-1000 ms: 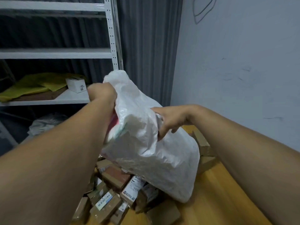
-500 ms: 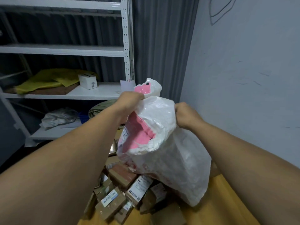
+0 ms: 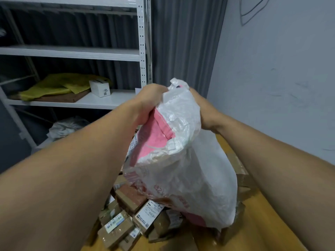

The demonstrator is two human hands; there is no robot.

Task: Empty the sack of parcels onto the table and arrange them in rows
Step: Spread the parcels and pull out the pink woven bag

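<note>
Gripping the upper end of a white woven sack [image 3: 190, 171], the left hand [image 3: 150, 100] and the right hand [image 3: 203, 109] were seen closed in fists on the bunched fabric, one at each side of its top. The sack was held up over a wooden table [image 3: 262, 223], with its lower end hanging down onto a heap of parcels [image 3: 130, 214]. A pink inner face [image 3: 154, 142] was exposed where the fabric had been folded over near the left hand, and red printing was visible on the outer side lower down. The parcels, brown cardboard boxes sealed with tape and marked with white printed labels, were piled loosely against one another under and to the left of the sack, and no rows could be made out among them. More brown boxes [image 3: 237, 165] were partly shown behind the sack on the right, near a pale wall [image 3: 281, 78]. A white metal shelving unit [image 3: 141, 42] was seen to the left, backed by a grey curtain [image 3: 181, 42]; a small white box [image 3: 99, 87] and yellow bags [image 3: 59, 84] had been laid on one of its shelves. A crumpled white bag [image 3: 67, 125] lay on a lower level.
</note>
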